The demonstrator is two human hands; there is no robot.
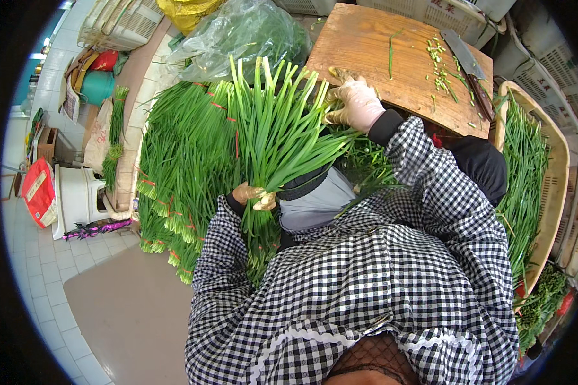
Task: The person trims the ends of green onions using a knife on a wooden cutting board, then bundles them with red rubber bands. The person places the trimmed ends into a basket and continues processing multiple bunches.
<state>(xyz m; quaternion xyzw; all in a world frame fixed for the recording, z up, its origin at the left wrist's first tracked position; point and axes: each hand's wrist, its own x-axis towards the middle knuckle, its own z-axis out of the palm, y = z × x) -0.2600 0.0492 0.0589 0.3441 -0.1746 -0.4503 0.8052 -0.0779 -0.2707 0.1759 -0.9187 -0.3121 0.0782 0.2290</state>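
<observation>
My left hand (255,196), in a stained glove, is closed around a bunch of Chinese chives (279,139), whose pale stem ends fan out at the top. At the stems on the bunch's right side is my gloved right hand (356,103), fingers bent; whether it grips a stem cannot be told. A stack of chive bundles tied with red bands (188,134) lies left of the bunch. Beyond my right hand a wooden cutting board (361,43) carries a cleaver (465,55) and cut stem pieces (438,62).
A plastic crate (558,168) of loose chives stands at the right. Behind the bundles sits a clear plastic bag of greens (250,38). A white stool (77,192) and an upright chive bundle (118,120) are at the left. Slatted crates (530,72) line the back right.
</observation>
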